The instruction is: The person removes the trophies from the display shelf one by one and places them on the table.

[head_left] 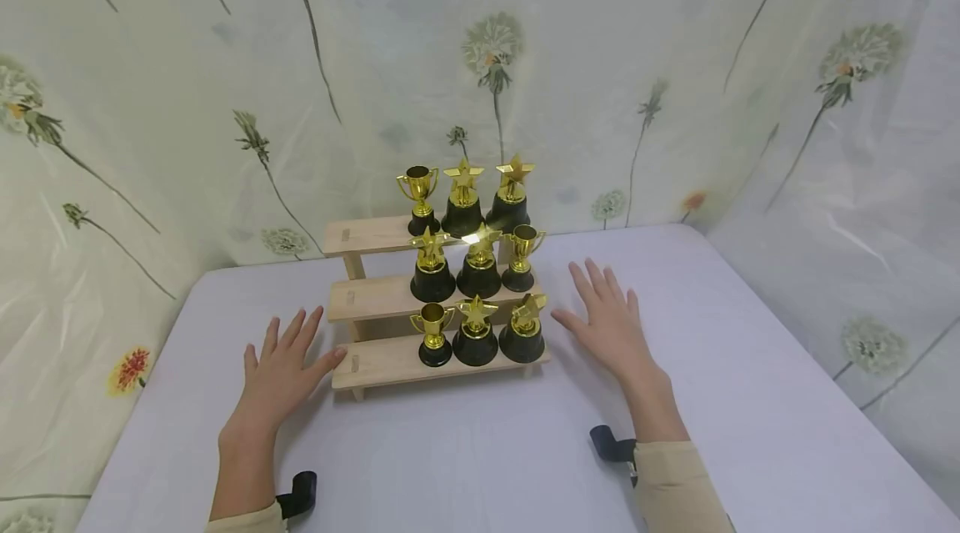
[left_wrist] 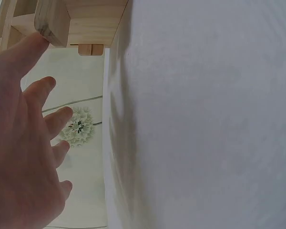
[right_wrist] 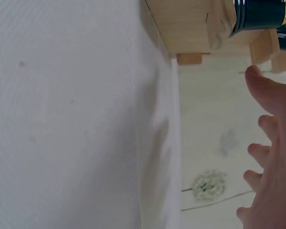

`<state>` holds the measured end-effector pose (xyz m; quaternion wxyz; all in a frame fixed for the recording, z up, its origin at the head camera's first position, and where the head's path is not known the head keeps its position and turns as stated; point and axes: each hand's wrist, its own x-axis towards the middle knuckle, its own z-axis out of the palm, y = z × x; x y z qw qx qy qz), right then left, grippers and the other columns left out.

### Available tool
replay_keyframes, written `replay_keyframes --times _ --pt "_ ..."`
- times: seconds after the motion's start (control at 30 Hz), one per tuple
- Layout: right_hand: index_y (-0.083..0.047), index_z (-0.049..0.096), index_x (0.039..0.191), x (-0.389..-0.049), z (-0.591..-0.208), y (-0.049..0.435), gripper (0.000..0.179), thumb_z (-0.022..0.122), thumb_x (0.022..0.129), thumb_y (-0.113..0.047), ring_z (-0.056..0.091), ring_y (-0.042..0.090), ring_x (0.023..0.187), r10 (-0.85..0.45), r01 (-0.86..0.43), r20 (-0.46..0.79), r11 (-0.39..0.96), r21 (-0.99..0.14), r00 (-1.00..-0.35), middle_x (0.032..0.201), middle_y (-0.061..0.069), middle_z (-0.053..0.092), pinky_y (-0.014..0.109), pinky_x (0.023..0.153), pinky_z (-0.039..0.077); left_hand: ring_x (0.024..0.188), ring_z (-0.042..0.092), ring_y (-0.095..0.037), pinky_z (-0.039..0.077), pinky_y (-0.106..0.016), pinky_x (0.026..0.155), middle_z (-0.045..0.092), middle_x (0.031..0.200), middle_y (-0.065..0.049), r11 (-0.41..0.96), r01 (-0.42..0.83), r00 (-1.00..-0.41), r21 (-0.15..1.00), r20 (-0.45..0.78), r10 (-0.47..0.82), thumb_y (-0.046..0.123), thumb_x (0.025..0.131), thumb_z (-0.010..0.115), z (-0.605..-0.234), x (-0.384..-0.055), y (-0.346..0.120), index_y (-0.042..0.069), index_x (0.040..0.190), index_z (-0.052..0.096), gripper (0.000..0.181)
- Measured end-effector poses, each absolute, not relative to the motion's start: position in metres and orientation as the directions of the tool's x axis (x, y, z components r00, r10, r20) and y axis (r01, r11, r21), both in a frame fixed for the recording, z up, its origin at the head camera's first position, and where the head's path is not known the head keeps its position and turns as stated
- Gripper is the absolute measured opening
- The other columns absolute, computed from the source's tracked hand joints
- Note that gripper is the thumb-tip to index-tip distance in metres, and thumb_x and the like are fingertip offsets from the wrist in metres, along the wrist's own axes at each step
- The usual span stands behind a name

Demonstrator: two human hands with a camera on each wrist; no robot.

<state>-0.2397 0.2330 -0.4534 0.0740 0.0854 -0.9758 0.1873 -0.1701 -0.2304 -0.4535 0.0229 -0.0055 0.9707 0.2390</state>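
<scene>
A three-step wooden display stand (head_left: 378, 359) bears gold-and-black trophies, three to a step, grouped toward its right side. On the bottom step are a cup trophy (head_left: 434, 339) and two star trophies (head_left: 476, 343). The middle step has two star trophies (head_left: 432, 276) and a cup trophy (head_left: 519, 266) at the right. Up top, a cup trophy (head_left: 421, 199) stands left of two star trophies (head_left: 463, 214). My left hand (head_left: 279, 374) has its fingers spread, thumb tip right at the bottom step's left end. My right hand (head_left: 613, 329), fingers also spread, is beside the stand's right side, holding nothing.
A white-covered table (head_left: 465, 458) carries the stand. Behind and at both sides hangs a curtain (head_left: 570, 82) with dandelion prints. Each wrist wears a black camera mount (head_left: 300, 495), and light beige sleeves (head_left: 678, 475) cover the forearms.
</scene>
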Motion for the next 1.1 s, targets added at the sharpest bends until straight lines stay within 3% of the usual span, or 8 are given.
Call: replay_keyframes --times 0.4,0.77,1.1 --pt "-0.029 0.019 0.160 -0.239 -0.449 0.227 0.081 0.058 0.095 -0.055 0.013 0.041 0.154 -0.190 -0.255 0.188 0.864 -0.435 -0.964 0.168 0.008 0.018 0.072 0.119 0.008 0.153 0.001 -0.047 -0.005 -0.079 0.112 0.021 0.166 -0.015 0.870 0.014 -0.999 0.493 -0.032 0.034 0.071 0.094 0.043 -0.457 -0.173 -0.232 0.026 0.161 0.017 0.085" --pt "-0.028 0.029 0.158 -0.240 -0.445 0.226 0.078 0.071 0.092 -0.035 0.024 0.035 0.152 -0.229 -0.318 0.226 0.776 -0.545 -0.947 0.164 0.007 0.028 0.061 0.122 0.020 0.152 0.009 -0.048 -0.004 -0.077 0.114 0.027 0.163 -0.019 0.828 -0.012 -0.991 0.561 -0.118 0.065 0.069 0.094 0.046 -0.459 -0.175 -0.228 0.010 0.159 0.023 0.091" --pt "-0.028 0.038 0.154 -0.237 -0.441 0.226 0.071 0.072 0.091 -0.027 0.033 0.032 0.149 -0.220 -0.308 0.217 0.733 -0.607 -0.951 0.159 0.006 0.039 0.054 0.122 0.028 0.153 0.007 -0.047 -0.002 -0.073 0.117 0.023 0.165 -0.017 0.780 -0.062 -0.975 0.623 -0.205 0.086 0.070 0.093 0.047 -0.457 -0.175 -0.226 0.012 0.159 0.021 0.093"
